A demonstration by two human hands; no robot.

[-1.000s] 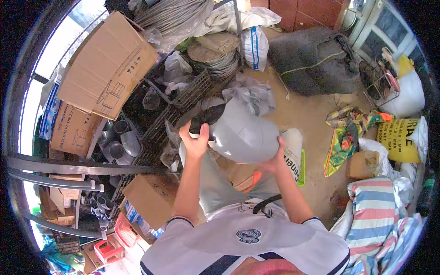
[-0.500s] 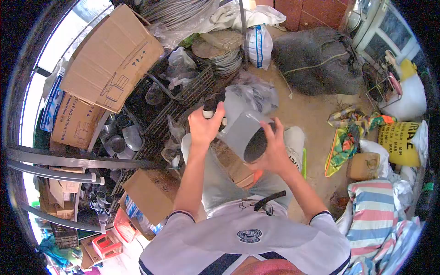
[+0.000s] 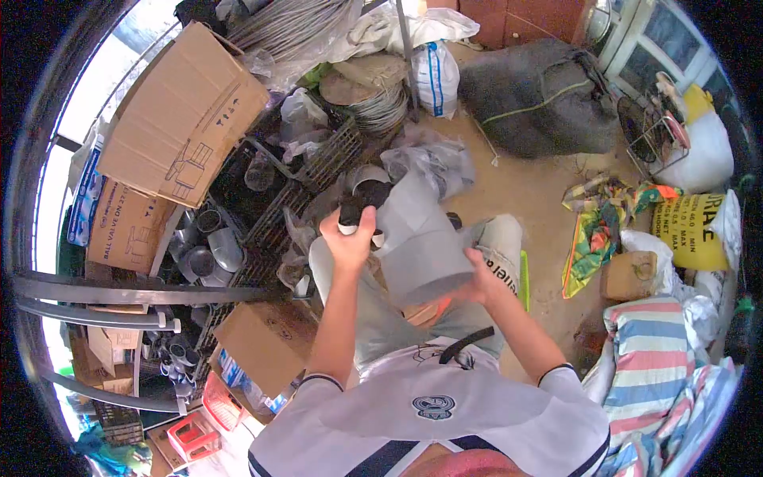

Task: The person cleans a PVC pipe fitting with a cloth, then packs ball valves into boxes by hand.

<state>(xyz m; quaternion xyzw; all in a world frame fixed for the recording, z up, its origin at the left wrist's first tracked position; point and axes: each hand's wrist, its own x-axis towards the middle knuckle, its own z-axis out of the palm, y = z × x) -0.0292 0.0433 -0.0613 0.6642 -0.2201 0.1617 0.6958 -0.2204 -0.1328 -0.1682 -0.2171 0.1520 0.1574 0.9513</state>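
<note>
A large grey plastic pipe fitting [image 3: 425,258] is held up in front of me over my lap, slightly blurred, its wide end toward me. My right hand [image 3: 478,278] grips the right side of that wide end, fingers partly hidden behind it. My left hand [image 3: 348,236] is closed around a short black cylinder [image 3: 350,213] with a white end, at the fitting's left side. Just beyond that hand shows a round grey pipe mouth [image 3: 371,176] with a dark inside. Crumpled clear plastic bags [image 3: 433,167] lie on the floor behind the fitting.
At left, black crates [image 3: 322,163] and a rack hold grey fittings [image 3: 226,248] under cardboard boxes [image 3: 187,111]. An open carton [image 3: 262,342] stands by my left knee. A dark bundle [image 3: 540,99] lies ahead. Striped sacks [image 3: 648,358] and a yellow sack [image 3: 699,238] are at right.
The grey fitting has turned, so its open mouth no longer faces up to me and its outer wall shows. My right hand has slid lower along the rim; my left hand has lowered slightly.
</note>
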